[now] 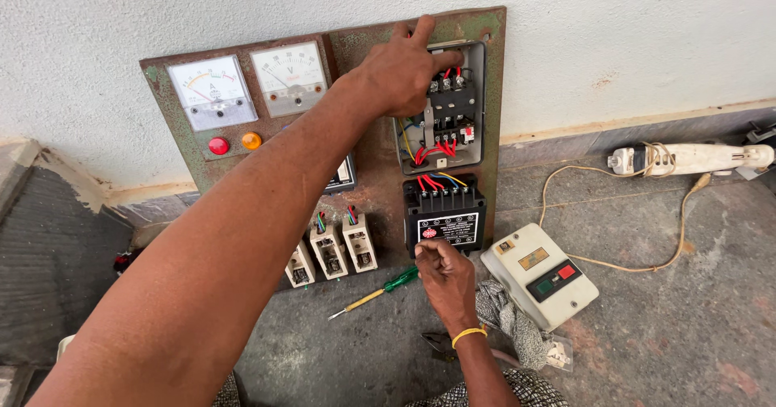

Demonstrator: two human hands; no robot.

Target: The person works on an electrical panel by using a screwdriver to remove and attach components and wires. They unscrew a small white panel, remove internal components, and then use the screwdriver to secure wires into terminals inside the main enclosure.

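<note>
A rusty metal panel [372, 156] leans against a white wall. My left hand [398, 71] reaches across it to the top of an open grey starter box [477, 108]. Its thumb touches the black contactor [451, 104] with red wires, and the index finger rests on the panel above. My right hand [443, 274], with a yellow band on the wrist, is curled at the lower edge of a black relay unit [444, 213]. Whether it pinches anything is hidden. A green-handled screwdriver [380, 290] lies on the floor just left of it.
Two white analog meters [212, 92], [289, 75] with a red lamp [218, 145] and an orange lamp [251, 140] sit upper left. Three small fuse holders [330, 249] stand below. A cream switch cover [540, 275], grey cloth [505, 314], dark pliers [436, 342] and a white extension strip [687, 158] with cord lie on the concrete.
</note>
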